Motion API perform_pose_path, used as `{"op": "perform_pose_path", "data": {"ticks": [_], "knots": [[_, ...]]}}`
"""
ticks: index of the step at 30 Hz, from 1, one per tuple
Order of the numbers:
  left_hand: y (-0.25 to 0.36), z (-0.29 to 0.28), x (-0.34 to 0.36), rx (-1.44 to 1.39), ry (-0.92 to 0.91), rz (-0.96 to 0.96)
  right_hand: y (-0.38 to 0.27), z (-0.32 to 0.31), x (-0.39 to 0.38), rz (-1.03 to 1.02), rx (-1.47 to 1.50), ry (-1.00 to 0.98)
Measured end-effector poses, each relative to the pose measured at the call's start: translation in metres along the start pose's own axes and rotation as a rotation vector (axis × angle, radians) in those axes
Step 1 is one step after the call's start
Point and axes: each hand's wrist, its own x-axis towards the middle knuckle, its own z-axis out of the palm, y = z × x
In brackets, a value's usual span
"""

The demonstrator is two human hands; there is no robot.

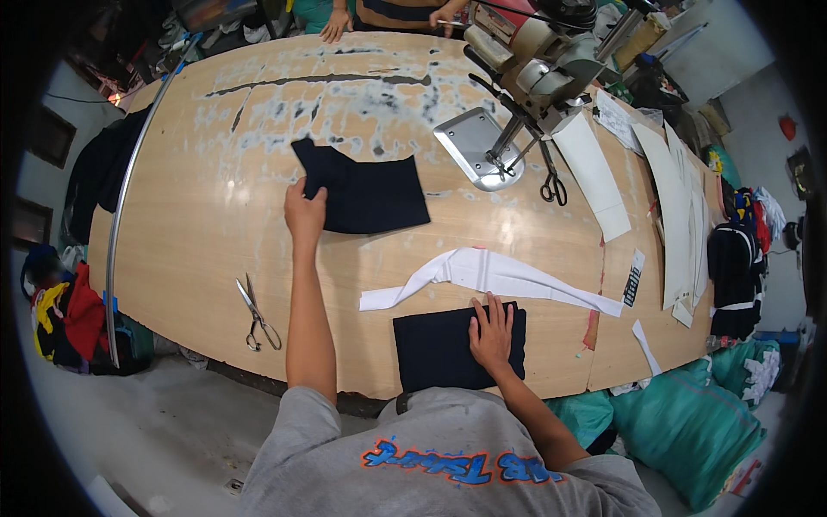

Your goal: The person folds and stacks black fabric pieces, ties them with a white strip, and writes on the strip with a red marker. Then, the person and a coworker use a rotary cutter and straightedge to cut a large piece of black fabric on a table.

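Observation:
My left hand (pixel 306 211) is closed on the left edge of a dark navy fabric piece (pixel 375 191), its fingers partly hidden behind the cloth. That piece is partly raised, with its far left corner bent up. Close to my body, my right hand (pixel 493 332) lies with fingers spread on a folded stack of dark fabric (pixel 431 349) by the table's near edge. A long white strip of cloth (pixel 469 269) curves across the table just beyond the stack. Left of my left forearm rests a pair of metal scissors (pixel 257 314).
An upright cloth-cutting machine (pixel 517 112) stands at the far right, with black-handled scissors (pixel 553 185) beside it. White paper patterns (pixel 594 177) line the right side. A metal rail (pixel 129 189) runs along the left edge. Another person's hand (pixel 336 24) rests on the far edge.

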Motion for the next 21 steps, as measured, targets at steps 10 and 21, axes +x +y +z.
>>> {"op": "perform_pose_path", "data": {"ticks": [10,21], "knots": [[0.007,0.107,-0.077,0.117,-0.047,0.127,0.0,0.001,-0.004,-0.027,0.007,0.026],[-0.015,0.089,-0.025,-0.723,-0.573,-0.547,0.007,0.001,-0.01,-0.053,0.095,0.091]]}}
